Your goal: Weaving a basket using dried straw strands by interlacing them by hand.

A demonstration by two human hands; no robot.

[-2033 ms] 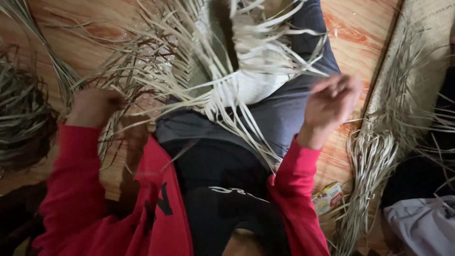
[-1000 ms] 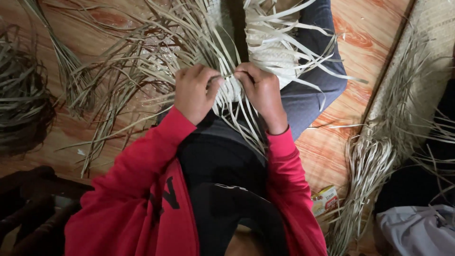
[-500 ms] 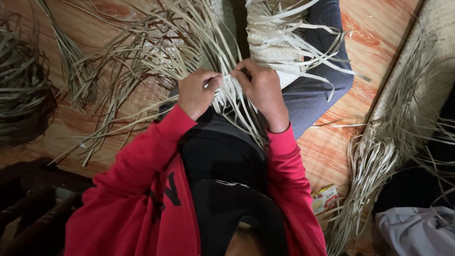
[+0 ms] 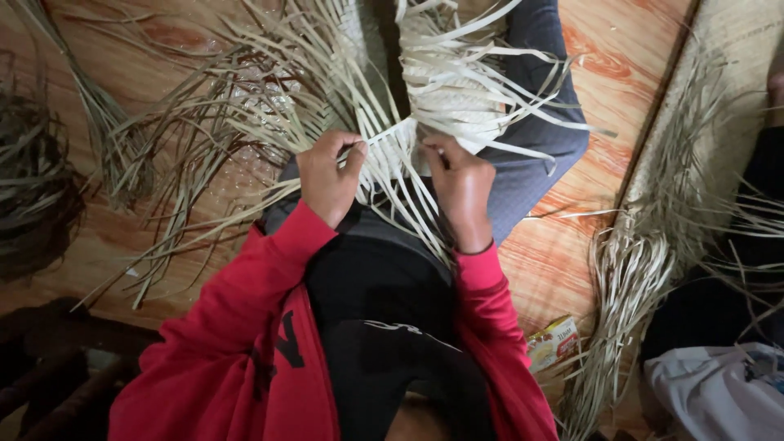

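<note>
Pinching flat pale strips (image 4: 392,155), left hand (image 4: 327,175) & right hand (image 4: 461,184); woven mat (image 4: 449,98).

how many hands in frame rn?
2. Left hand pinches pale strips at the near edge of the woven mat; right hand grips the strips right beside it. Both belong to the red-sleeved person. None other visible; some may sit outside the frame.

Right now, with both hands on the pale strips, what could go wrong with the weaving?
1. The left hand and right hand pinch thin strips at the edge of the woven piece; a hard pull might crease or snap one.
2. Many loose strips fan out and cross over the floor, so the wrong one could be picked up.
</note>
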